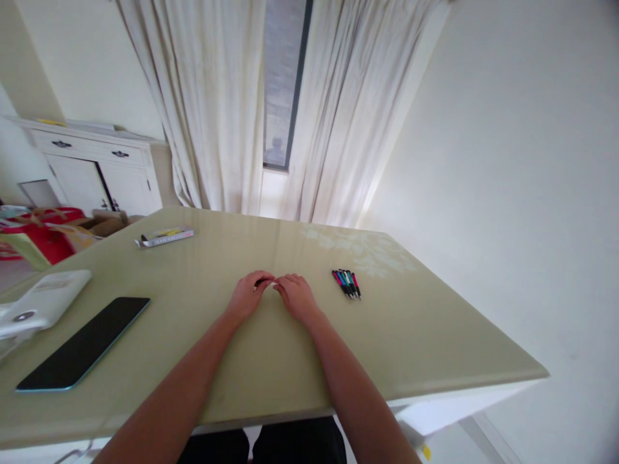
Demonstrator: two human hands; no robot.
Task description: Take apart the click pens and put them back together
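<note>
Both of my hands meet over the middle of the table (406, 335), fingertips almost touching. My left hand (247, 295) is closed, and a small dark thing (262, 281) shows between its thumb and fingers; most of it is hidden, so its kind is unclear. Opposite it, my right hand (296, 296) has its thumb and fingers pressed together at the same spot; whatever they pinch is too small to make out. Several pens (347, 283) with black grips and pink, teal and white barrels lie side by side to the right of my right hand.
A slim open box (167, 238) lies at the back left. Along the left side are a black slab with a blue edge (84, 345) and a white device (48, 299). Red bags (53, 238) and a white cabinet (97, 171) stand beyond; a wall is at right.
</note>
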